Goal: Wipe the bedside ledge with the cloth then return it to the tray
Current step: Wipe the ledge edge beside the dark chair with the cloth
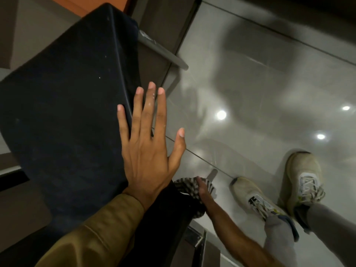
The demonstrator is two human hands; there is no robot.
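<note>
The left hand lies flat with fingers spread wide over the right edge of a dark, black upholstered surface that fills the left half of the view; whether this is the bedside ledge itself cannot be told. Its palm rests on the dark top, while the thumb and the fingertips reach past the edge above the floor. An olive-brown sleeve covers that forearm down to the wrist.

Lower and to the right, the right hand is closed around a black-and-white checked cloth, bunched up and pressed against the near right side of the dark surface, below its top edge. The right forearm is bare.

The glossy grey tiled floor takes the right half of the view, reflecting round ceiling lights. Two pale, worn sneakers stand on it at the near right, with grey trouser legs above them. No tray can be made out here.
</note>
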